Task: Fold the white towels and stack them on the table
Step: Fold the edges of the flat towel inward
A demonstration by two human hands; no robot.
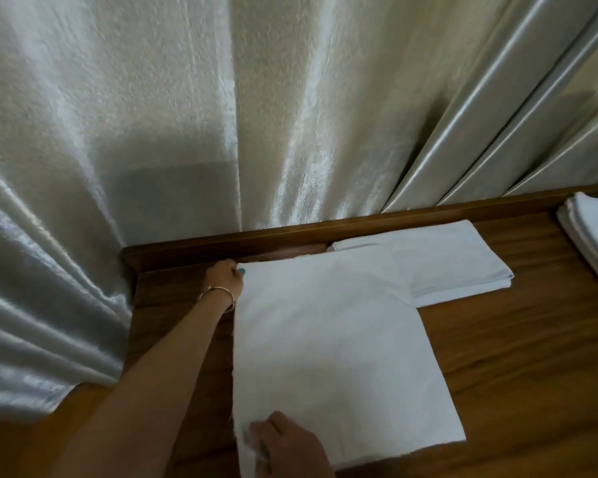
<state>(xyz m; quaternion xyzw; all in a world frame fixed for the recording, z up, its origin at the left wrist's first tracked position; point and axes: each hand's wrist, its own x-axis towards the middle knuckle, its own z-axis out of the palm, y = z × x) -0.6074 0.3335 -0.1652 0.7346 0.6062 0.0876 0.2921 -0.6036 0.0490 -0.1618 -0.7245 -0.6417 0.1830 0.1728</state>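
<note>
Towel (328,343) is lying flat on the wooden table (515,357), a long white rectangle whose long axis runs from the near edge straight back toward the raised back rail. Its far right corner lies over a folded towel (463,267) that sits crossways by the back rail, long side running left to right.

Left hand (225,278) has its fingers curled on the far left corner of the towel, pinching it right by the rail; there's a thin bracelet (221,294) on that wrist and teal polish on one nail. Right hand (287,446) is down at the near left corner, fingers bent onto the cloth and gripping the edge, kinda blurry there.

Over at the table's right edge is a stack of towels (594,243), well apart from the rest. Shiny pale curtains (221,115) hang behind the table.
</note>
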